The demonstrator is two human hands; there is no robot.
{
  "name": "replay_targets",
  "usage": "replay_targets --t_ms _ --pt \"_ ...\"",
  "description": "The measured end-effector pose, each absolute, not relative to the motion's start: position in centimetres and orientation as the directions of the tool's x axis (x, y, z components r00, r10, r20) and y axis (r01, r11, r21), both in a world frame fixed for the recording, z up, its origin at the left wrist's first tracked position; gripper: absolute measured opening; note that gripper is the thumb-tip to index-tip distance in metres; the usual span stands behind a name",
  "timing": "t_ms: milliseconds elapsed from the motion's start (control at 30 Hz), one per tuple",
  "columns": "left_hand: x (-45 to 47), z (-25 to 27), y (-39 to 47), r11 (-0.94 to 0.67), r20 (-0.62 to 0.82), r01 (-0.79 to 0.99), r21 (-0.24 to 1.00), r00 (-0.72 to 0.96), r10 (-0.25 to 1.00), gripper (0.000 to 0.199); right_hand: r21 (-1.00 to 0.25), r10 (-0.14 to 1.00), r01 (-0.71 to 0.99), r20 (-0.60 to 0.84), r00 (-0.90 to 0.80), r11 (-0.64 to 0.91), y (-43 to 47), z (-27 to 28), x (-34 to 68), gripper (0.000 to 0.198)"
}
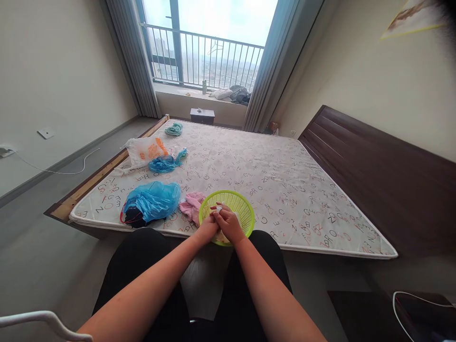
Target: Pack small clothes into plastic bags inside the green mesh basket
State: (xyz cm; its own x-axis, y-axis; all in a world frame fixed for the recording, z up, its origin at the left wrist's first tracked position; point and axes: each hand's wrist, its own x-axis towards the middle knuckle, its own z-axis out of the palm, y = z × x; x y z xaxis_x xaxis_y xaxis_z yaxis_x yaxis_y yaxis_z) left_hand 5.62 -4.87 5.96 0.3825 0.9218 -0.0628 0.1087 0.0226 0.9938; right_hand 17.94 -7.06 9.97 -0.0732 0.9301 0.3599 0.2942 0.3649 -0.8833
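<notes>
My left hand [208,228] and my right hand [229,226] meet over a lime-green plastic basket [248,209], fingers closed together. A small white piece [218,208] shows at the fingertips, too small to name. Part of my left hand is covered by my right. Pale bits lie inside the basket, mostly hidden by my hands. The basket sits at the mattress's near edge, by my knees. Touching or close to its left side is a crumpled pink cloth [191,207].
On the patterned mattress [285,190] lie a blue plastic bag [156,199] over something dark, another blue bag [164,164], a white-and-orange bag [144,151] and a teal cloth [174,129]. A dark headboard [377,175] stands on the right. A white cable [53,172] hangs at left.
</notes>
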Motion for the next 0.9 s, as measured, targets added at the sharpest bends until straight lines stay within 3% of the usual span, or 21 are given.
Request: replay_targets --t_ms 200,433,600,733,900 --pt "5.2 7.7 -5.1 0.186 -0.121 -0.118 0.975 0.420 0.900 0.056 -0.920 0.939 0.222 0.340 0.041 0.323 -7.1 10.2 18.7 0.031" --pt "5.2 8.1 -5.1 0.220 -0.128 -0.164 0.962 0.445 0.886 0.056 -0.989 0.942 0.028 0.147 0.302 0.145 -6.2 9.2 19.0 0.024" --pt "5.3 8.2 -5.4 0.148 -0.056 -0.139 0.979 0.513 0.857 0.054 -0.997 0.978 0.068 -0.004 0.208 -0.019 -5.6 7.9 19.5 0.029" --pt "5.3 8.3 -5.5 0.140 -0.054 -0.126 0.982 0.526 0.849 0.054 -0.991 0.991 -0.041 -0.132 0.029 -0.130 -5.6 7.5 19.8 0.034" --pt "5.2 8.4 -5.4 0.154 -0.076 -0.100 0.983 0.543 0.837 0.053 -0.972 0.986 -0.236 -0.055 0.156 -0.017 -5.5 8.6 20.0 0.031"
